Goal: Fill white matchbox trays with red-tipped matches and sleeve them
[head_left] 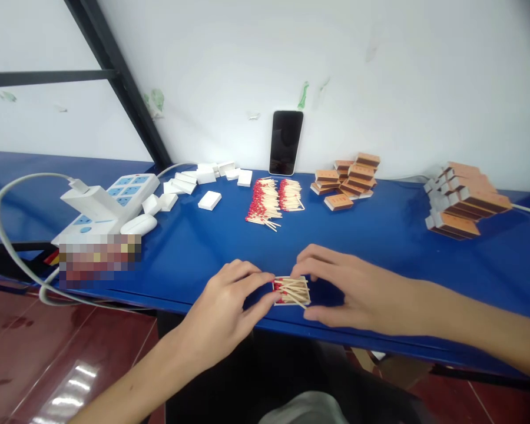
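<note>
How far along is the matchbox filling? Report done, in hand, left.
Seemingly done: a matchbox stack and a far-right stack. In hand: left hand and right hand hold a tray of matches. Remaining: loose matches and white trays.

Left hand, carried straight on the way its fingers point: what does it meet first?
The small open white matchbox tray of red-tipped wooden matches, which the left hand seems already to touch.
</note>
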Demonstrator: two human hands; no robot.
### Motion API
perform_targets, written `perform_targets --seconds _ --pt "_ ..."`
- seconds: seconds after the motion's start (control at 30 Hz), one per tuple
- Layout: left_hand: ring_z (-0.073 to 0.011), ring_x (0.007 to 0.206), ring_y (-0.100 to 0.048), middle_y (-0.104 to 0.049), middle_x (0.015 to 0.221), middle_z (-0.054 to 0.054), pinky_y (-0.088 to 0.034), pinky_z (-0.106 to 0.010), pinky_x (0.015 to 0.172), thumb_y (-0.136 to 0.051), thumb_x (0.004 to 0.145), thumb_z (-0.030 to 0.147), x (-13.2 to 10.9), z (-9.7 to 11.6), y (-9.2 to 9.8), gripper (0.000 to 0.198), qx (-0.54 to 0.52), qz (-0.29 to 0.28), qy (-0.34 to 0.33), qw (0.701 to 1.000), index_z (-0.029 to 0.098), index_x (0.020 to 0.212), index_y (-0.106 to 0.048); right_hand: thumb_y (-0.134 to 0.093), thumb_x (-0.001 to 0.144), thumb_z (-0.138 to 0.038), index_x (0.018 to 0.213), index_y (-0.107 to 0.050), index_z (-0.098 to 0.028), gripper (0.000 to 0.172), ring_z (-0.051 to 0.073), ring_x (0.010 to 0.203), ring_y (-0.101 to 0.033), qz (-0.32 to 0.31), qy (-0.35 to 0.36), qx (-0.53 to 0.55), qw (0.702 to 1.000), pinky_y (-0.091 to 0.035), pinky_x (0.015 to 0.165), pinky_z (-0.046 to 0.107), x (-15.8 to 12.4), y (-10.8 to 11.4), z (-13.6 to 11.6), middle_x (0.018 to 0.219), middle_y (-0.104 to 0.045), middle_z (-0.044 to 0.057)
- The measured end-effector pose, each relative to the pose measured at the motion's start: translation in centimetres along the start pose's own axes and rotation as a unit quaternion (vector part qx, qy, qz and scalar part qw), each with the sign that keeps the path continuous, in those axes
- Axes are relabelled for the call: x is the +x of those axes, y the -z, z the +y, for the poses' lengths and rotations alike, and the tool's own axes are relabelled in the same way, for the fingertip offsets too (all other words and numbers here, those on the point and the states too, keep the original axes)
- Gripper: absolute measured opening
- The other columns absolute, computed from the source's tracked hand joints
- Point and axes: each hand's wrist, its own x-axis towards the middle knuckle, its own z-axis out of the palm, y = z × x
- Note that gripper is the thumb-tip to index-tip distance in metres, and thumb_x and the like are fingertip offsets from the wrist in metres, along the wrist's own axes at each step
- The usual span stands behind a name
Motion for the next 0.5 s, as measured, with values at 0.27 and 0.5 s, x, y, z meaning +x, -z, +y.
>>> perform_targets --seconds 0.27,0.5 --pt "-0.0156 0.079 -0.067 -0.073 0.088 -0.001 -0.053 -0.028 0.072 -0.062 0.094 0.024 1.1 0.4 0.0 0.016 -0.113 -0.031 0.046 0.992 0.025 0.1 -0.077 -0.06 0.094 -0.033 0.105 -0.071 -0.024 0.018 0.013 0.087 -0.064 0.069 0.029 0.055 0.996 -0.052 0.078 0.026 0.1 -1.5 1.0 0.109 -0.064 0.004" --pt "-0.0137 0.074 -0.066 -0.072 0.084 0.0 -0.052 -0.026 0.068 -0.059 0.096 0.025 1.9 0.8 0.4 0.017 -0.118 -0.066 0.07 0.988 0.025 0.094 -0.076 -0.055 0.097 -0.03 0.099 -0.074 -0.024 0.019 0.013 0.084 -0.065 0.084 0.036 0.021 0.996 -0.051 0.077 0.026 0.7 -1.5 0.6 0.102 -0.068 0.004"
